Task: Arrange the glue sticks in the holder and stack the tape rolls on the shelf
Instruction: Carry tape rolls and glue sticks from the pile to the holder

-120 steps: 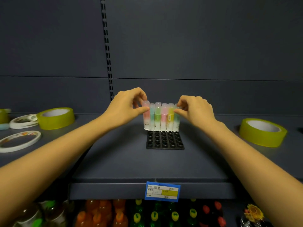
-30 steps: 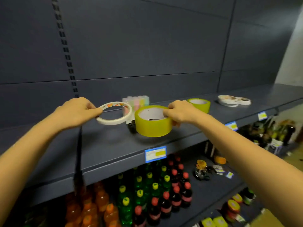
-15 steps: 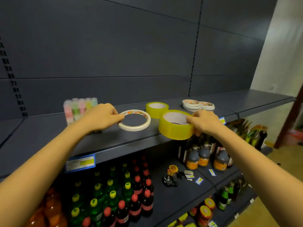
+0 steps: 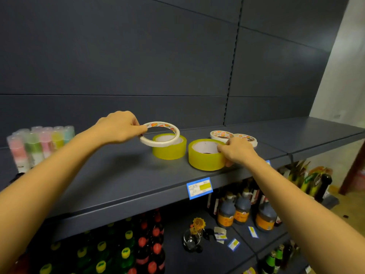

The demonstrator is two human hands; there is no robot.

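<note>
My left hand [image 4: 120, 126] pinches a thin white tape roll [image 4: 160, 142] and holds it tilted just above a wide yellow tape roll [image 4: 170, 150] that stands on the dark shelf [image 4: 118, 178]. My right hand [image 4: 236, 150] grips a second wide yellow tape roll [image 4: 205, 158] by its right rim; this roll sits at shelf level near the front edge. Behind my right hand lie two more thin white rolls [image 4: 221, 134] side by side. Pastel glue sticks [image 4: 39, 142] stand upright in rows at the far left; their holder is barely visible.
A blue price tag [image 4: 199, 187] hangs on the shelf's front edge. The shelf below holds soda bottles [image 4: 126, 252] at left and dark sauce bottles [image 4: 244, 211] at right. The dark back panel [image 4: 138, 66] rises behind the shelf. A white wall stands at far right.
Both hands carried their rolls to the right along the shelf. The yellow roll in my right hand came down to shelf level, and the white roll now hovers over the standing yellow roll.
</note>
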